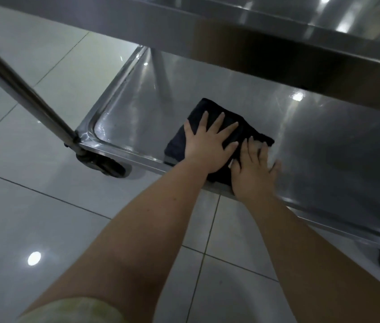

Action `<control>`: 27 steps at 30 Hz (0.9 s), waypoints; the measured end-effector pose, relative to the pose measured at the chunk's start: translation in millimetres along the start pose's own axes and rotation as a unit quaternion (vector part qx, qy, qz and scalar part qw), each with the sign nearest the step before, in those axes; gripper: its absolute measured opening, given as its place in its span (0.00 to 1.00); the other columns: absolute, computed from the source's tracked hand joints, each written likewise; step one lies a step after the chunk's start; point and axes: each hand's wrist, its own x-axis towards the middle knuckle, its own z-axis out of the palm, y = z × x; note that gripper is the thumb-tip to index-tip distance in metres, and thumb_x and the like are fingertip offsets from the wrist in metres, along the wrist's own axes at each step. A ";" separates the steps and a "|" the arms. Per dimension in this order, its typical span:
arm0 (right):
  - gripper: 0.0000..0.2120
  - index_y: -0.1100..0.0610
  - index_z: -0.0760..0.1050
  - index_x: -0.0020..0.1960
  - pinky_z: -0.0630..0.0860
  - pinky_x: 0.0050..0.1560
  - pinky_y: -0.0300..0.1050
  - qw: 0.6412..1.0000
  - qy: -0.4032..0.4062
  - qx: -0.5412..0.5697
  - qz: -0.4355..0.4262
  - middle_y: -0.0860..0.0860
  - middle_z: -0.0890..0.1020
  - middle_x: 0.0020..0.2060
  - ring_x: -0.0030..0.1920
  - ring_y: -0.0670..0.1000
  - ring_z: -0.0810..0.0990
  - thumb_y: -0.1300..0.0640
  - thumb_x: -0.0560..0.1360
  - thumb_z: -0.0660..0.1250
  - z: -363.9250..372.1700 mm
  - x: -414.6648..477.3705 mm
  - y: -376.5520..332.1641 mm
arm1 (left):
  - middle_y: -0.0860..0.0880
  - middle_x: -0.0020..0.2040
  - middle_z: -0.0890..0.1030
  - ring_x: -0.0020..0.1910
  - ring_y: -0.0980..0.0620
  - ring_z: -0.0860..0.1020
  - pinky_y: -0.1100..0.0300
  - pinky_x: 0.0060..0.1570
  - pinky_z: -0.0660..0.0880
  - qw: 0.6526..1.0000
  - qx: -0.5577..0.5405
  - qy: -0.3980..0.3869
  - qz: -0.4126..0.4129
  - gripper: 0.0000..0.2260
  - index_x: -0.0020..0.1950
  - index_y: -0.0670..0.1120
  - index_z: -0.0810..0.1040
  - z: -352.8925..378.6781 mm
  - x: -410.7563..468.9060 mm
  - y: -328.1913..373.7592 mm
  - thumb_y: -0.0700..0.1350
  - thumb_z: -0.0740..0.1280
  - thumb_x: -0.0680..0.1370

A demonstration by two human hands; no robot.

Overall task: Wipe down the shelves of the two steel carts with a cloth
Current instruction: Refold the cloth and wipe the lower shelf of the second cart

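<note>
You press the cloth (177, 143) on the shelf (219, 82).
Left hand (210, 148) and right hand (253, 171) lie flat, fingers wide, cloth beneath them.

We stretch both bare arms forward and down, forearms side by side, wrists straight. Our left hand (210, 148) lies palm down, fingers straight and fanned apart. Our right hand (253, 170) lies palm down just beside it, thumb side toward the left thumb, its fingers straight and slightly blurred.
</note>
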 end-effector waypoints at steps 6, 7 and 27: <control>0.26 0.39 0.38 0.77 0.39 0.72 0.70 1.000 -0.005 -0.017 -0.021 0.43 0.44 0.79 0.78 0.59 0.40 0.39 0.80 0.38 6.9 5.6 6.5 | 0.57 0.79 0.47 0.78 0.48 0.44 0.36 0.72 0.43 0.994 0.008 0.007 -0.106 0.28 0.75 0.68 0.48 -24.8 -10.8 -132.4 0.69 0.47 0.76; 0.26 0.39 0.38 0.77 0.40 0.72 0.70 1.000 0.001 -0.018 -0.019 0.43 0.44 0.79 0.78 0.59 0.40 0.39 0.79 0.38 7.8 6.2 7.9 | 0.57 0.79 0.46 0.78 0.48 0.43 0.36 0.72 0.42 0.990 0.014 0.005 -0.141 0.28 0.75 0.68 0.47 -29.0 -16.1 -155.1 0.70 0.46 0.75; 0.28 0.47 0.40 0.79 0.38 0.75 0.63 0.999 0.028 0.038 0.021 0.45 0.47 0.79 0.78 0.52 0.43 0.51 0.81 0.45 0.6 -3.6 8.8 | 0.52 0.80 0.47 0.77 0.42 0.42 0.33 0.69 0.37 1.000 -0.001 -0.012 -0.019 0.28 0.77 0.64 0.48 3.5 -40.3 12.1 0.68 0.46 0.78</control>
